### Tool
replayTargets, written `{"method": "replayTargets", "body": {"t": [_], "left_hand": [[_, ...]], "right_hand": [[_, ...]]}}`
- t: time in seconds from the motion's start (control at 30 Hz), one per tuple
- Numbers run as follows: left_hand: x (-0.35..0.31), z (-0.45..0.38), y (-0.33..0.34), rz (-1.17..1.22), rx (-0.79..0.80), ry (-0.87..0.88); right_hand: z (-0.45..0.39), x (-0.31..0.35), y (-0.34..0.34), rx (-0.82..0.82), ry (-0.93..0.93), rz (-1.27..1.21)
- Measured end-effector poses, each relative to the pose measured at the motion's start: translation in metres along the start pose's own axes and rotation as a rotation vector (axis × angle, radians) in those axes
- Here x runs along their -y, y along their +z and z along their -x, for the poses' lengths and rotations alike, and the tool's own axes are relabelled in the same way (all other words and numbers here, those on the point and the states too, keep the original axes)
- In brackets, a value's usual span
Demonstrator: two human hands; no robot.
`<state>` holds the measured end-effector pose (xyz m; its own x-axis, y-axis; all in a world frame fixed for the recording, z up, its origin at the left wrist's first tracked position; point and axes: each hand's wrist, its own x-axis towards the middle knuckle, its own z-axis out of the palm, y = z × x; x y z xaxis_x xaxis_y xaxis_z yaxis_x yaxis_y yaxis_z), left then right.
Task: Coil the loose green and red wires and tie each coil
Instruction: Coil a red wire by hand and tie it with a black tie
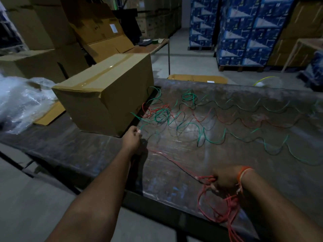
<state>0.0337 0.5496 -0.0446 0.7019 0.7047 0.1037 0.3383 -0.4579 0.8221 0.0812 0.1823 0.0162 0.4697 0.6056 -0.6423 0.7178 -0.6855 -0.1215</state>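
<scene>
A: We have the worktop (262, 180) first, dark and glossy, running from the near left corner out to the far right.

B: Next in size is the box (104, 95), taped shut, sitting at the worktop's far left edge. Just beyond that edge lies crumpled plastic wrap (21, 100).

A: Then the wires. We see the green wire (272, 147) snaking in waves across the middle and towards the right edge, with a small tangle of loops (189, 97) near the far edge and another tangle beside the box, mixed with red.

B: The red wire (167, 158) runs from our left hand diagonally across the worktop to our right hand. Below the right hand it hangs in several loose loops (225, 212) at the near edge, some dropping over it.

A: Our left hand (132, 138) is stretched out close to the box's near corner, fingers curled. A green strand ends right at its fingertips, and the red strand starts beneath it. We cannot tell which of the two it actually grips.

B: Our right hand (225, 179) is near the near edge, fingers closed around the red wire where the loops gather. It wears an orange thread (244, 173) on the wrist.
</scene>
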Motion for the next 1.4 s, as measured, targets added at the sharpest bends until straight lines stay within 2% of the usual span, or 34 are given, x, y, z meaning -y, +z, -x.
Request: {"method": "replayTargets", "body": {"t": [0.07, 0.23, 0.33, 0.43, 0.6, 0.7, 0.77, 0.87, 0.97, 1.07, 1.13, 1.17, 1.23, 1.27, 1.33, 1.4], "left_hand": [[-0.009, 0.008, 0.001, 0.028, -0.012, -0.018], [-0.012, 0.035, 0.009, -0.166, 0.025, -0.085], [-0.01, 0.056, 0.023, -0.162, 0.01, -0.181], [0.004, 0.067, 0.037, 0.01, 0.007, -0.317], [-0.059, 0.151, 0.041, 0.45, -0.115, -0.419], [-0.077, 0.182, 0.053, 0.661, -0.125, -0.5], [-0.084, 0.191, 0.058, 0.711, -0.124, -0.541], [-0.097, 0.199, 0.067, 0.876, -0.216, -0.599], [-0.114, 0.204, 0.076, 0.947, -0.206, -0.634], [-0.112, 0.193, 0.081, 0.894, -0.162, -0.629], [-0.108, 0.181, 0.083, 0.66, -0.088, -0.543], [-0.103, 0.176, 0.083, 0.436, -0.078, -0.439], [-0.096, 0.183, 0.079, -0.031, -0.139, -0.07], [-0.096, 0.192, 0.077, -0.193, -0.174, 0.142], [-0.096, 0.21, 0.075, -0.374, -0.147, 0.446], [-0.089, 0.219, 0.078, -0.439, 0.042, 0.554]], "right_hand": [[0.015, -0.009, 0.01, 0.026, 0.033, -0.038], [0.055, -0.032, 0.036, -0.02, 0.081, -0.078], [0.08, -0.048, 0.05, -0.04, 0.067, -0.098], [0.104, -0.064, 0.069, -0.104, 0.088, -0.128], [0.139, -0.086, 0.106, -0.15, 0.075, -0.15], [0.147, -0.091, 0.122, -0.175, 0.063, -0.165], [0.149, -0.088, 0.126, -0.167, 0.048, -0.173], [0.147, -0.083, 0.121, -0.18, 0.037, -0.207], [0.144, -0.074, 0.112, -0.196, 0.027, -0.245], [0.136, -0.068, 0.101, -0.204, 0.014, -0.28], [0.134, -0.064, 0.094, -0.211, 0.018, -0.293], [0.132, -0.064, 0.092, -0.213, 0.022, -0.306], [0.128, -0.064, 0.091, -0.216, 0.021, -0.323], [0.127, -0.064, 0.091, -0.222, 0.018, -0.319], [0.124, -0.065, 0.094, -0.237, 0.02, -0.302], [0.12, -0.068, 0.097, -0.244, 0.025, -0.312]]}}
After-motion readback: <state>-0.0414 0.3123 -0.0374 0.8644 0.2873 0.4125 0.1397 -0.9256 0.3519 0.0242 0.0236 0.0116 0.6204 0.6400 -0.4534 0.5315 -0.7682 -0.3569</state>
